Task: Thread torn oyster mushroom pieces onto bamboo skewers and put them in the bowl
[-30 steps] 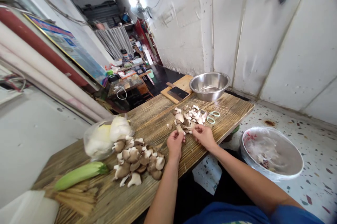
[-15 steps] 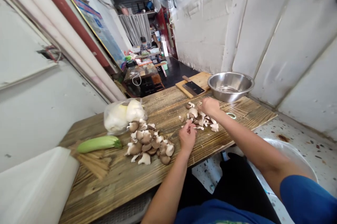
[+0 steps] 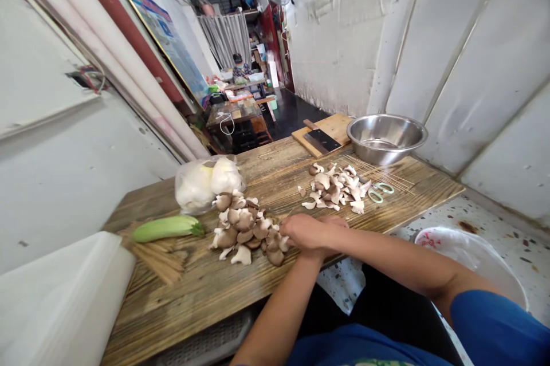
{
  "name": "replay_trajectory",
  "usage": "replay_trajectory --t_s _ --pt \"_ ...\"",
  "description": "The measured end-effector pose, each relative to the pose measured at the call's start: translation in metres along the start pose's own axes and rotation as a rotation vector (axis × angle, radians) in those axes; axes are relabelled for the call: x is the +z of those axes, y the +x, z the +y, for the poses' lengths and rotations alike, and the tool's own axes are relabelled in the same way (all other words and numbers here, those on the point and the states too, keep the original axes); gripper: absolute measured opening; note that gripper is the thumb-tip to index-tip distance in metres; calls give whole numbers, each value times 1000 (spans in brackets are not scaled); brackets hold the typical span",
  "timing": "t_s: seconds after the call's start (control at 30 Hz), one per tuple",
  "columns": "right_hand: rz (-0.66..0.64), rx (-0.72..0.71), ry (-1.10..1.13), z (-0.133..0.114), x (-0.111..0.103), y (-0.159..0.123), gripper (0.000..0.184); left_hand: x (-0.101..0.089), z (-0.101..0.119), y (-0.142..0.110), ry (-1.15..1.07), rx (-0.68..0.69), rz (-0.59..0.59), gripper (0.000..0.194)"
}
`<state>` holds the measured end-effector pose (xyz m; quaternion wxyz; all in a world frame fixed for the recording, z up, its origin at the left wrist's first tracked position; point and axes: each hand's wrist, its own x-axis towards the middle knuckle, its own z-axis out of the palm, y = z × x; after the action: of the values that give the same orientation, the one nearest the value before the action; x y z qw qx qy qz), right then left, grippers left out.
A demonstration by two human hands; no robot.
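1. Mushrooms (image 3: pixel 244 233): brown caps, pale stems, heaped on the wooden table (image 3: pixel 275 174), apart from smaller brown-and-white pieces (image 3: pixel 334 187).
2. Right hand (image 3: pixel 302 231): at the heap's edge; fingertips obscured, grip cannot be determined.
3. Left hand (image 3: pixel 337 220): mostly hidden by the right forearm (image 3: pixel 382 254); whether it grasps anything cannot be told.

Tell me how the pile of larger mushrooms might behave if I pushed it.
The larger mushrooms would probably slide apart, since they lie loosely heaped on the table. Their broad, thin-edged caps look soft, so hard pushing might tear them.
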<state>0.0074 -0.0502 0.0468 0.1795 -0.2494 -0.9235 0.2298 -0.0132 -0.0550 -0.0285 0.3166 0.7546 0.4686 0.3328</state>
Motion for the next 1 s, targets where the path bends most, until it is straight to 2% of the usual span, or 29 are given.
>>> replay_trajectory --t_s 0.07,0.13,0.23,0.3,0.37,0.43,0.5,0.6,0.77,0.83,0.9,1.0 --pt "39 -21 -10 12 -17 -5 8 1 2 1 -6 -11 34 24" --pt "171 -16 -42 30 -36 -17 12 1 5 3 -55 -39 151 19" --pt "654 38 -156 61 -52 -45 20 -4 11 8 -308 -93 289 16" --pt "805 36 -265 79 -50 -66 20 -10 16 11 -621 -141 260 21" --pt "816 4 -314 92 -41 -82 19 -14 20 12 -901 -194 194 26" --pt "790 -31 -325 99 -28 -92 19 -17 24 12 -1046 -235 161 27" --pt "780 -51 -344 102 -18 -97 21 -18 25 11 -1139 -262 186 29" --pt "776 -70 -377 103 -8 -98 23 -20 25 12 -1236 -301 248 32" --pt "761 -87 -272 97 -6 -100 21 -24 23 13 -1231 -351 221 31" --pt "819 -15 -194 91 -9 -100 19 -25 23 14 -1231 -340 242 30" --pt "876 120 -78 85 -14 -98 19 -25 23 15 -1219 -332 276 29" --pt "803 281 179 80 -21 -95 24 -24 22 16 -1169 -322 299 28"
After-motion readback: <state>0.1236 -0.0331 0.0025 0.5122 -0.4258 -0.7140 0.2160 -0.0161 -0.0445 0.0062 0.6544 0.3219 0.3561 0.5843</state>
